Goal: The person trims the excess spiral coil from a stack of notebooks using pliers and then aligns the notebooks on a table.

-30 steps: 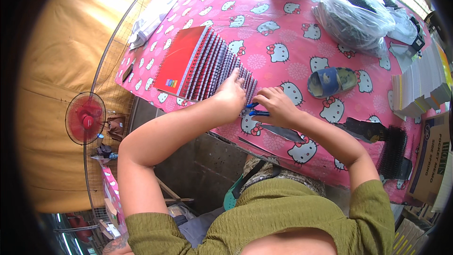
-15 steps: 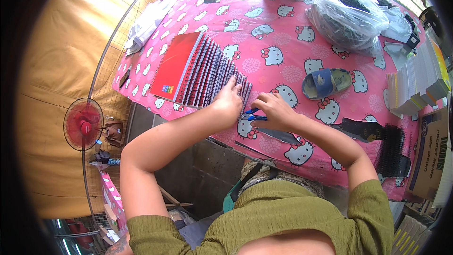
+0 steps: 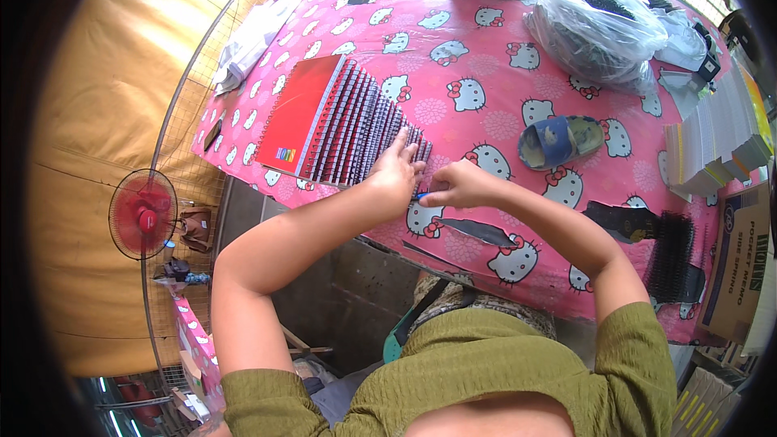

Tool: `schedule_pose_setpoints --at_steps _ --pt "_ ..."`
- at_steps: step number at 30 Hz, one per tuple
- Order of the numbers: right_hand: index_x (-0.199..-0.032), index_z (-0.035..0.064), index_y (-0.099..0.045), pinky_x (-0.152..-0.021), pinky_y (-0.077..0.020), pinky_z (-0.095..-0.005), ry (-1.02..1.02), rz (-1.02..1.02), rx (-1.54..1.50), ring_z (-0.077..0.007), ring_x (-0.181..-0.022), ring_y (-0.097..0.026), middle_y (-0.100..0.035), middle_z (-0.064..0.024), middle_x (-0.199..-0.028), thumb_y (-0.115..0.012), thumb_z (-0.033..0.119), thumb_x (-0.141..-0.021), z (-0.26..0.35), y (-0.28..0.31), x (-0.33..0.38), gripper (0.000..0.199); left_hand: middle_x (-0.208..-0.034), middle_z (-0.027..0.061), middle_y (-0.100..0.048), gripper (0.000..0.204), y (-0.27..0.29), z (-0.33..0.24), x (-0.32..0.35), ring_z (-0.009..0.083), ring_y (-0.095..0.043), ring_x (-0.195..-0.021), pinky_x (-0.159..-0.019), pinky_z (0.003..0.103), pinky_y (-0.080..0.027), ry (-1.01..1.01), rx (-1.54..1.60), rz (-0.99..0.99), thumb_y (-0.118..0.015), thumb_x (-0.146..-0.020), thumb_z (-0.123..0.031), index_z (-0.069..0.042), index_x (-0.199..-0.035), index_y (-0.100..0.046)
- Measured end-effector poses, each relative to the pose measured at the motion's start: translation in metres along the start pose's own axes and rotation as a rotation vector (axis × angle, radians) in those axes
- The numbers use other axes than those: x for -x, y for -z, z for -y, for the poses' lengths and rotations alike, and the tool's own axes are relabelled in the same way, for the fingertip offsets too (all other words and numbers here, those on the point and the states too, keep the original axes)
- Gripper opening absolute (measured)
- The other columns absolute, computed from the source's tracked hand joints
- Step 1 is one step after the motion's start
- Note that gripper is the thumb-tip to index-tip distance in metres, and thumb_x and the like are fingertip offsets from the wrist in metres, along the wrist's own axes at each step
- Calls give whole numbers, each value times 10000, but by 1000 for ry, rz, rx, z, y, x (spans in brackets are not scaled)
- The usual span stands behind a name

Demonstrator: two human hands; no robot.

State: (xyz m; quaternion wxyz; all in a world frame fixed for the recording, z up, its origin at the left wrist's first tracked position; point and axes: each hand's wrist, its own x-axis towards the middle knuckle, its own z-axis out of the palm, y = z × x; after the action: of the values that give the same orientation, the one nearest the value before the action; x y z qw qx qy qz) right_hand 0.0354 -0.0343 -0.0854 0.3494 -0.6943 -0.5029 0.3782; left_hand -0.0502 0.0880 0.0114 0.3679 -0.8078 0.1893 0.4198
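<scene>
Apparently mid-job: left hand (image 3: 396, 171) lies flat, fingers spread, on the near end of a fanned row of spiral-bound notebooks (image 3: 340, 125). Right hand (image 3: 455, 188), just beside it, pinches a small blue tool (image 3: 422, 194). Loose black spirals (image 3: 676, 251) wait farther right.

A clear plastic bag (image 3: 595, 20) sits at my table's (image 3: 486, 57) far side, a blue-green cap (image 3: 558, 139) nearer me, loose black spiral coils (image 3: 676, 255) to my right, a red fan (image 3: 144, 213) down left.
</scene>
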Motion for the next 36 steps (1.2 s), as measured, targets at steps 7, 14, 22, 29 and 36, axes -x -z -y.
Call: schedule_pose_setpoints --at_steps 7,14,22,29,36 --pt "-1047 86 -586 -865 -405 -399 430 -413 509 -273 -986 -558 -564 -110 -1019 -755 398 -722 -23 -18 15 481 -1520 18 -326 561 3 0 -2 249 -180 -1445 -1154 567 -30 30 0 75 -515 -910 -337 -140 -1425 -413" --pt "-789 -12 -675 -589 -505 -389 94 -24 -21 -302 -629 -646 -642 -159 -674 -747 451 -733 -18 1 -6 472 -1558 15 -237 620 3 -1 -3 251 -163 -1450 -1150 572 -27 41 6 53 -519 -907 -340 -168 -1471 -326" --pt "-1075 77 -604 -813 -447 -407 369 -331 481 -276 -949 -580 -569 -118 -1017 -737 409 -736 -27 -12 17 493 -1564 14 -225 629 2 -2 -15 253 -124 -1460 -1136 606 5 58 -10 114 -514 -906 -336 -191 -1482 -305" --pt "-1024 76 -616 -824 -448 -408 488 -384 463 -275 -970 -578 -559 -111 -1015 -753 374 -721 -31 -21 7 446 -1535 19 -295 535 6 0 -9 264 -187 -1444 -1140 605 -25 59 27 72 -525 -899 -306 -160 -1407 -443" --pt "-838 -20 -679 -727 -529 -429 -269 179 -285 -336 -796 -669 -667 -190 -791 -736 395 -761 -9 14 -6 425 -1538 17 -288 548 -11 -6 -19 271 -167 -1449 -1130 621 -14 40 38 -49 -525 -902 -342 -170 -1414 -434"
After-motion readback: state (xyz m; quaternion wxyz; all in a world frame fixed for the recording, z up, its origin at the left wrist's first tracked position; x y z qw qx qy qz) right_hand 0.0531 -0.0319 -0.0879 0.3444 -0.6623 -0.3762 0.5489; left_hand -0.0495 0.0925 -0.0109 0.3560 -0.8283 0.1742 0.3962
